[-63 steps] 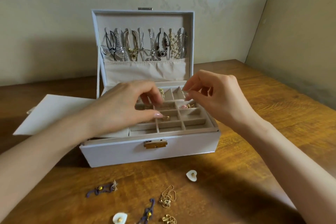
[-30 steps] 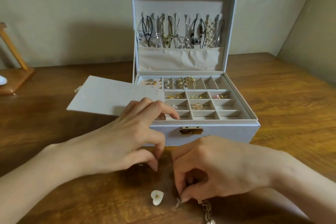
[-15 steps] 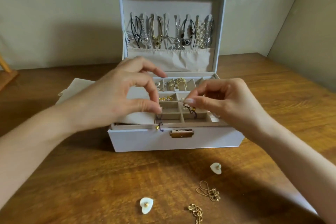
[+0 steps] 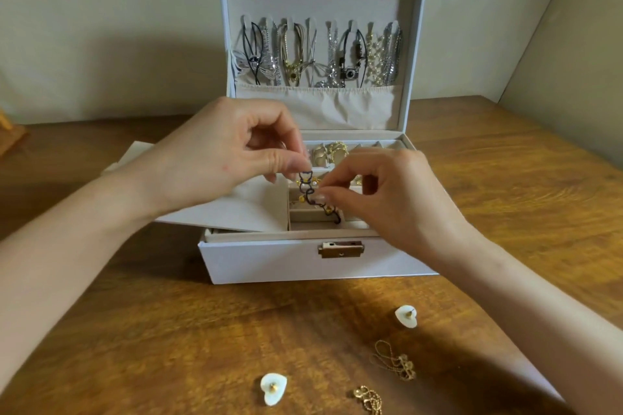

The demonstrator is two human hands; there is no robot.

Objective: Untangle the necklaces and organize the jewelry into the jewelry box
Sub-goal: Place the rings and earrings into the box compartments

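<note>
Dangling over the front compartments of the jewelry box [image 4: 269, 259], the dark beaded cord [image 4: 329, 211] slants down and to the right. The left hand [image 4: 215, 158] pinches its top loop; the right hand [image 4: 394, 202], lower and nearer the tail, seems to pinch mid-length. Gold chains [image 4: 392, 360] wait on the table [image 4: 168, 330].

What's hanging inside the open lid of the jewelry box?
A row of necklaces hangs from hooks inside the lid; a camera charm shows. Their lower ends are hidden in the fabric pocket.
</note>
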